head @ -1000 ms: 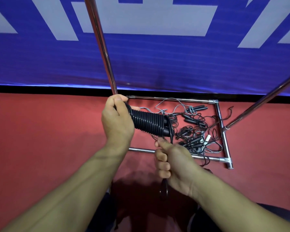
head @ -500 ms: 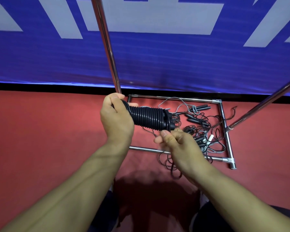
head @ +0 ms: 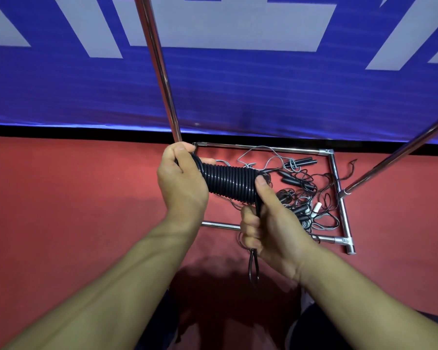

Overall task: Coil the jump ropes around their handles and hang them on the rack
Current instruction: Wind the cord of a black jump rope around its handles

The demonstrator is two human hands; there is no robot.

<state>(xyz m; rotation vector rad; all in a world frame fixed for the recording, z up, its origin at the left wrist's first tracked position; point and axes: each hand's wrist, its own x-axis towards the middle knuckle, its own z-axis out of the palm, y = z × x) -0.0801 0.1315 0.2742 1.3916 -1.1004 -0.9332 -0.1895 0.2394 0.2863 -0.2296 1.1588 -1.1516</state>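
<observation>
Glossy black jump rope [head: 229, 181], wound in tight ribbed turns into a fat cylinder, held level just in front of the rack's chrome upright [head: 159, 69]. Left hand [head: 181, 181] is wrapped round the coil's left end, fingers curled tight. Right hand [head: 271, 228] fists the loose tail below the coil's right end, thumb pressing the last turn, a thin loop dangling under it. Beyond the coil, a tangle of ropes [head: 306, 195] lies inside the rack's tubular base frame [head: 339, 198] on red matte floor [head: 74, 210]; blue banner [head: 238, 97] behind.
</observation>
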